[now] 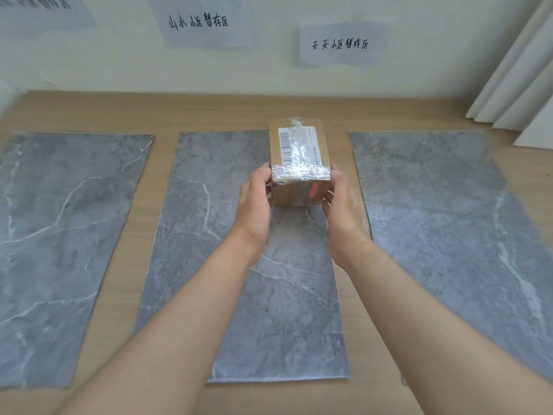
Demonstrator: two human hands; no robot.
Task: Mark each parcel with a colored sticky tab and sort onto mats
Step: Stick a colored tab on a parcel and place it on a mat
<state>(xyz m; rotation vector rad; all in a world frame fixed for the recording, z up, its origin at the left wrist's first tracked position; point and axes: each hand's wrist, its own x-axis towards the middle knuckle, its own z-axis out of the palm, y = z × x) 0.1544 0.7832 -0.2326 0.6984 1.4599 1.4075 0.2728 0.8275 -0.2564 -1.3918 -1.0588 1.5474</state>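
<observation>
Cardboard parcel (pixel 299 163) with a pink sticky tab (pixel 313 190) on its near face, at the far right part of the middle mat (pixel 239 295), clasped between left hand (pixel 254 205) and right hand (pixel 341 205), fingers curled round its sides.

I read 山水小区暂存区 handwritten on the middle wall sheet (pixel 199 22) and 天天小区暂存区 on the right wall sheet (pixel 339 44) — the left wall sheet (pixel 45 7) is cut off, illegible. The shipping label (pixel 299 145) on the parcel (pixel 291 194) carries barcodes; its print is too small to read.
</observation>
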